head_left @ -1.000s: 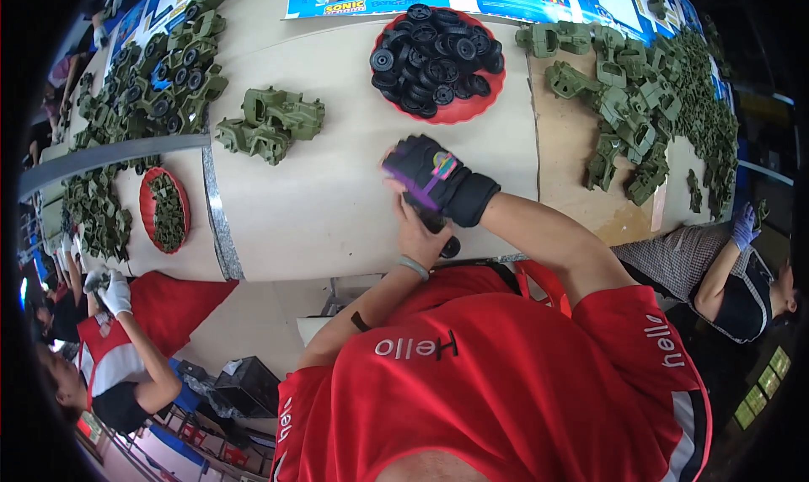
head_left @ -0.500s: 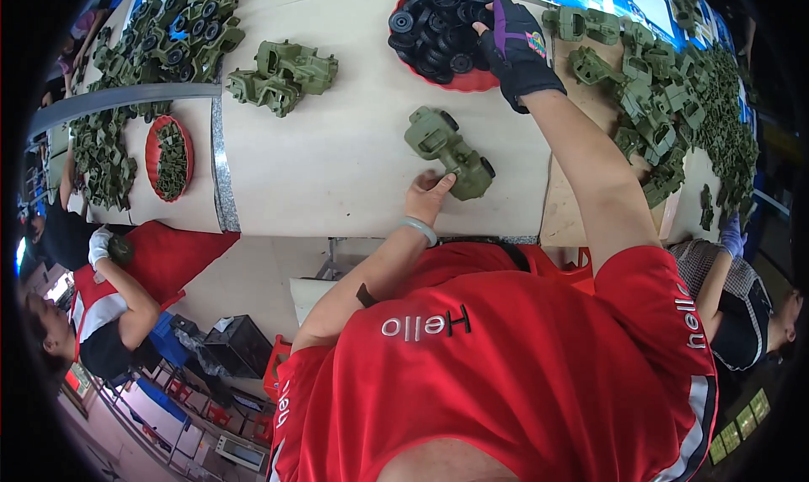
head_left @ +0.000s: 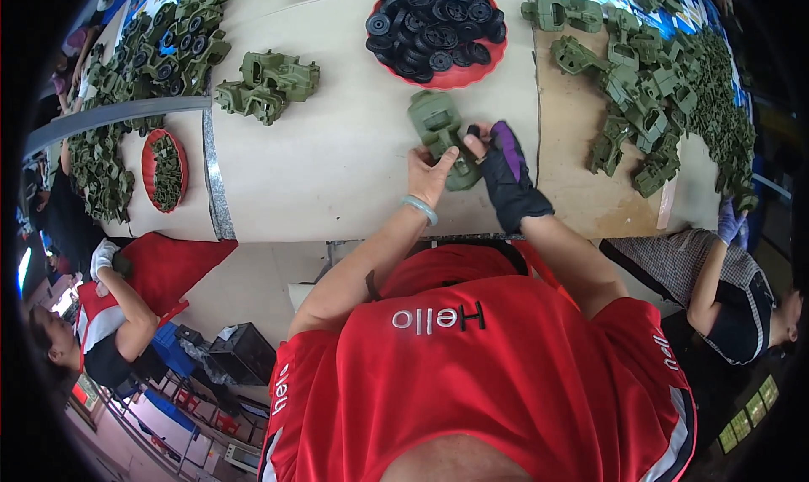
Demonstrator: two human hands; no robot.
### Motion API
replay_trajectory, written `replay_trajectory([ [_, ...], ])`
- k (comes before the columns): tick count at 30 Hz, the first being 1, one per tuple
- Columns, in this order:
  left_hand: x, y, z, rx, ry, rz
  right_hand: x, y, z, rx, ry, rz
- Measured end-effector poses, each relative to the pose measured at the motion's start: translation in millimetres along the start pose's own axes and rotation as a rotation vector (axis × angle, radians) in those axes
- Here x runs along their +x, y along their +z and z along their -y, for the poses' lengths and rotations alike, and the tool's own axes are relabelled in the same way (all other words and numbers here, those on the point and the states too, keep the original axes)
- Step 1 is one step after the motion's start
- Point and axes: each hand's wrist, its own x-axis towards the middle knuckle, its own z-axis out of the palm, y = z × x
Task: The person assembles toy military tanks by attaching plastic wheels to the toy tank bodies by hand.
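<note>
My left hand (head_left: 431,175) is closed around an olive-green toy vehicle body (head_left: 436,115), thumb on top, just above the table. At its right side is my right hand (head_left: 507,177), in a black and purple fingerless glove. Its thumb and fingers are pinched by the vehicle's edge, around a small dark piece that looks like a black wheel (head_left: 474,131), mostly hidden. Beyond the vehicle stands a red scalloped bowl (head_left: 499,61) heaped with black toy wheels (head_left: 438,35).
Two green vehicle bodies (head_left: 268,86) lie to the left. A large pile of green bodies and small parts (head_left: 645,103) covers the right side. At far left are wheeled vehicles (head_left: 181,44) and a red dish (head_left: 150,168) of small green parts. Co-workers sit on both sides.
My right hand has come back from the bowl of wheels to the vehicle's right side. My left hand has turned the vehicle more upright in view and shifted its grip.
</note>
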Motion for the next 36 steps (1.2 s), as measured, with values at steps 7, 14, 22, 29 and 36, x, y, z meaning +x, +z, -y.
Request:
replay_trajectory([
  [7,-1.3,-46.0,-31.6,0.939,0.672,0.123,-53.2,6.3,-8.9,0.255,0.261,-0.017],
  [14,-5.5,-76.2,-17.0,1.294,0.892,0.415,-49.9,-61.0,3.0,-0.455,-0.264,0.092],
  [22,-21.6,-78.4,-28.9,1.289,0.736,0.238,-6.0,-34.4,65.7,-0.81,-0.706,0.515],
  [29,-20.2,-85.7,-12.1,1.211,0.583,0.236,19.6,-15.6,89.6,-1.046,-0.693,0.833],
  [36,-16.8,-82.6,-13.5,1.179,0.607,0.227,-7.4,-15.1,77.1,-1.011,-0.608,0.583],
])
